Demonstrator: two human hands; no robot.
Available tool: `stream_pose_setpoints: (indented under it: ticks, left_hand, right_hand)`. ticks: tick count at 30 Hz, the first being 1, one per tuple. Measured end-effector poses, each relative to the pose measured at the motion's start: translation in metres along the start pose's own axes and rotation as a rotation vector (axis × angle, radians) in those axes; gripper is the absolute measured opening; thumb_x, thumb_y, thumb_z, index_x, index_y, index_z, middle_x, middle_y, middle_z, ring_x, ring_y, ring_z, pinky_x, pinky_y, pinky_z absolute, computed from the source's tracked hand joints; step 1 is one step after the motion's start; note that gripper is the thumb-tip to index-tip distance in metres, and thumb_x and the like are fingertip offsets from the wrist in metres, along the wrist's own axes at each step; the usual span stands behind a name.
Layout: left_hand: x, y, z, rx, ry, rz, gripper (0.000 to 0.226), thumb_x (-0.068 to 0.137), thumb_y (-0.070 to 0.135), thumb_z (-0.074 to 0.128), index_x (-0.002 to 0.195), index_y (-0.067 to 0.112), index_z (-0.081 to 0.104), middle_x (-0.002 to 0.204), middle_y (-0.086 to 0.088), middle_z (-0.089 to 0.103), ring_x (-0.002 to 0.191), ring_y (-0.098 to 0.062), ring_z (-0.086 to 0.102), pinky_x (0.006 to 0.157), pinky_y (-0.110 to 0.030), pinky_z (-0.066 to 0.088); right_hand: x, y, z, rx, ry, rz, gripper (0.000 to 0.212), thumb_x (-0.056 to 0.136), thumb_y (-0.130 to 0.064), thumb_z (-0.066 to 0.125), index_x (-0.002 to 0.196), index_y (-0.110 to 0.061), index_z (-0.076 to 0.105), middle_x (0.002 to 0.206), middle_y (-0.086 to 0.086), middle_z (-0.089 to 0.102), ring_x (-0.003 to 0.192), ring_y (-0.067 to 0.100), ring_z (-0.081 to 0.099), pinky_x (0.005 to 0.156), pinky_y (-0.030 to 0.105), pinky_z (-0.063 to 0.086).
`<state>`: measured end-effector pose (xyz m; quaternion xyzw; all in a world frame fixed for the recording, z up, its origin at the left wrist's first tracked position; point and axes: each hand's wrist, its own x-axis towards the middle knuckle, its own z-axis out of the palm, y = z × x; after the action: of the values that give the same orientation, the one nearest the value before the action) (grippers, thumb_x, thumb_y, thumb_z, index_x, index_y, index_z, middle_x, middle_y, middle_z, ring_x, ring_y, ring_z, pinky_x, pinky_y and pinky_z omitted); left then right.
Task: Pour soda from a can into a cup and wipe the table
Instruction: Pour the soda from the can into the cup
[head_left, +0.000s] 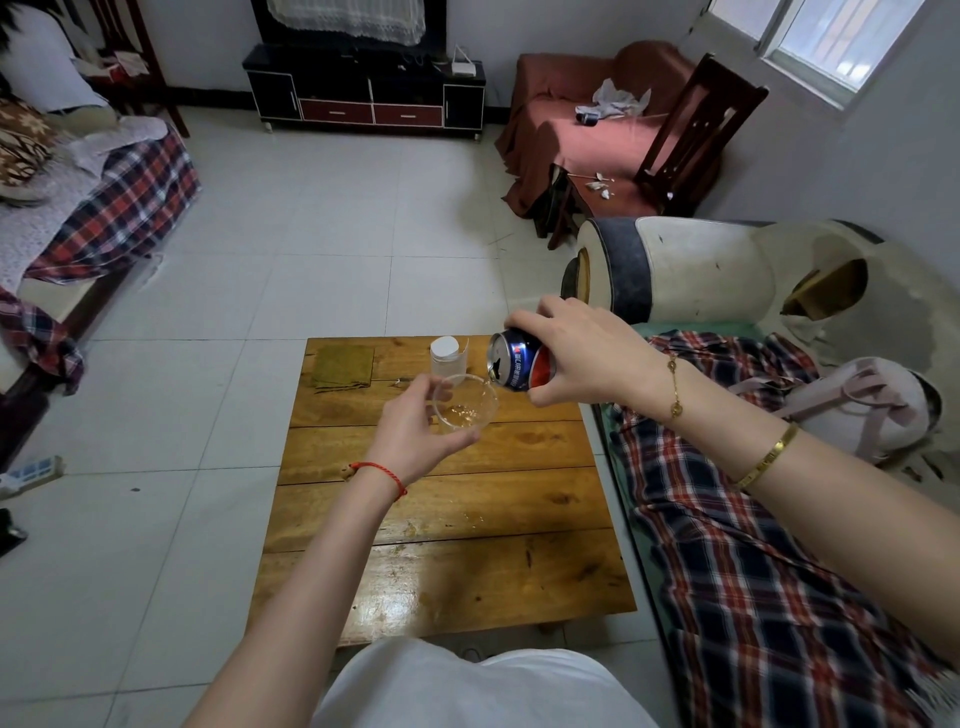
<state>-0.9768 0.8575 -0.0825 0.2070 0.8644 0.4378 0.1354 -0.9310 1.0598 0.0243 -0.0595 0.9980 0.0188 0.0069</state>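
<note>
A: Tipping over hard now, the can (521, 366) lies almost on its side in the right hand (584, 358), mouth pointing left, right at the rim of the cup (464, 408).

B: And look at that grip: fingers wrapped over the top of the can, thumb tucked under the near side, fully closed around it.

A: The left hand (420, 435) has the clear plastic cup, thumb on the near side, fingers curled round the far side. It's held up off the wooden table (447, 525), above its far half.

B: A thin stream at the can's mouth, and a little pale liquid sits in the bottom of the cup. The can is blue with a red patch, lettering down its side.

A: Just beyond the cup, at the table's far edge, stands a stack of plastic cups (448, 358) with a white top. Left of it, flat on the far-left corner, lies an olive-green cloth (343, 367).

B: A few wet spots shine on the table's near boards. Whether they're soda, I can't tell.

A: Red string bracelet (381, 477) on the left wrist, gold chain (674, 385) and gold bangle (768, 455) on the right forearm.

B: A plaid blanket (737, 545) covers the sofa to the right of the table, with a pale pink bag (857, 405) on it further right.
</note>
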Motion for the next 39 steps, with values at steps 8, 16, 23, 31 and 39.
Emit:
stream_pose_setpoints:
  ticks: [8, 16, 23, 31, 39]
  left_hand:
    - [0.003, -0.001, 0.004, -0.001, -0.003, -0.002, 0.069, 0.067, 0.033, 0.087, 0.125, 0.018, 0.052, 0.125, -0.001, 0.062, 0.112, -0.018, 0.060, 0.097, -0.032, 0.052]
    - [0.007, -0.003, 0.005, -0.016, 0.002, 0.004, 0.071, 0.067, 0.033, 0.088, 0.126, 0.019, 0.052, 0.124, 0.000, 0.062, 0.112, -0.017, 0.060, 0.099, -0.030, 0.051]
    - [0.010, -0.002, 0.005, -0.013, 0.001, 0.012, 0.069, 0.068, 0.031, 0.087, 0.126, 0.018, 0.052, 0.125, -0.001, 0.062, 0.112, -0.017, 0.060, 0.096, -0.025, 0.049]
    - [0.013, -0.005, 0.006, -0.002, -0.001, 0.004, 0.069, 0.068, 0.030, 0.087, 0.126, 0.019, 0.052, 0.125, 0.000, 0.062, 0.111, -0.016, 0.060, 0.094, -0.023, 0.048]
    - [0.014, -0.005, 0.007, 0.002, 0.000, 0.003, 0.067, 0.068, 0.029, 0.087, 0.124, 0.017, 0.052, 0.124, -0.001, 0.062, 0.108, -0.014, 0.059, 0.091, -0.022, 0.048]
  right_hand:
    - [0.002, 0.001, 0.003, -0.016, -0.007, 0.006, 0.076, 0.073, -0.050, 0.072, 0.138, -0.028, 0.039, 0.116, 0.005, 0.053, 0.100, 0.019, 0.052, 0.078, 0.030, 0.049]
    - [0.006, 0.004, 0.003, -0.031, -0.008, 0.007, 0.075, 0.074, -0.050, 0.072, 0.138, -0.028, 0.038, 0.117, 0.005, 0.052, 0.099, 0.020, 0.052, 0.075, 0.027, 0.043]
    - [0.009, 0.005, 0.004, -0.047, -0.013, 0.003, 0.076, 0.075, -0.051, 0.072, 0.139, -0.028, 0.037, 0.118, 0.005, 0.052, 0.103, 0.020, 0.052, 0.082, 0.030, 0.047]
    - [0.013, 0.007, 0.005, -0.059, -0.021, 0.001, 0.077, 0.074, -0.052, 0.072, 0.139, -0.029, 0.037, 0.118, 0.005, 0.052, 0.104, 0.021, 0.052, 0.083, 0.033, 0.049]
    - [0.012, 0.007, 0.004, -0.069, -0.026, -0.002, 0.077, 0.075, -0.051, 0.072, 0.139, -0.028, 0.037, 0.120, 0.006, 0.052, 0.106, 0.022, 0.052, 0.084, 0.033, 0.049]
